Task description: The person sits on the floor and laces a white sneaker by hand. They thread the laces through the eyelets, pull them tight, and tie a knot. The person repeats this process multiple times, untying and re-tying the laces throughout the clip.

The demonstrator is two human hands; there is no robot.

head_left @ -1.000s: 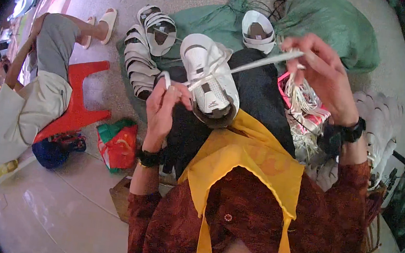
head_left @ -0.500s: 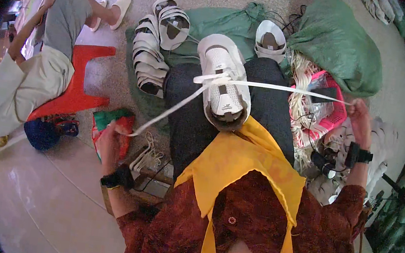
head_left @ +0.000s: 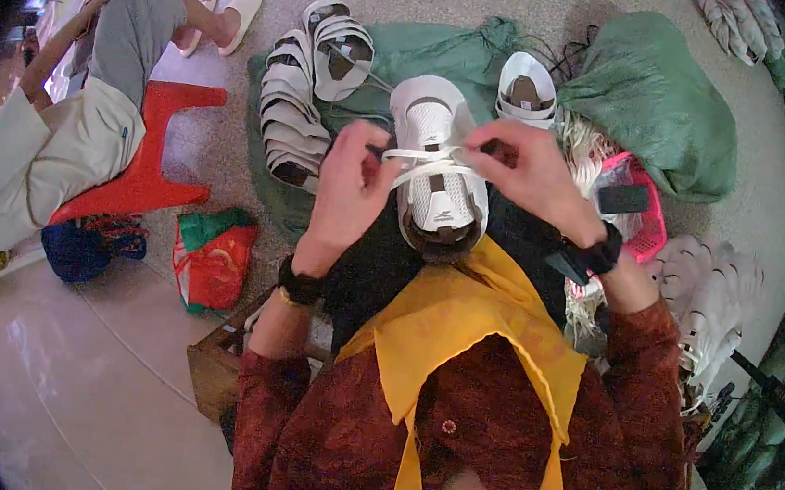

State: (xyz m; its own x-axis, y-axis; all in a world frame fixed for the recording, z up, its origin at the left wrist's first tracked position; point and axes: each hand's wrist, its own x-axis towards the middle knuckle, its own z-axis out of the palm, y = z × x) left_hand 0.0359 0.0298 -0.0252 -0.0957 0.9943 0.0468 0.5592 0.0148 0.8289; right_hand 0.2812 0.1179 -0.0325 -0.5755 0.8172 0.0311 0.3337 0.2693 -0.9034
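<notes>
Ideally, pull evenly on the white lace across the shoe upper, which sits between the left hand, curled, grip unclear, and the right hand, apparently pinching lace.

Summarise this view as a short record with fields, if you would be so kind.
Workpiece: white shoe upper, over the lap
Left hand: fingertips beside the white shoelace, grip unclear
Right hand: appears to pinch the shoelace
Upper left: nested white shoe uppers
Upper right: bulging green sack, pink plastic basket
Far left: person on red plastic stool
</notes>
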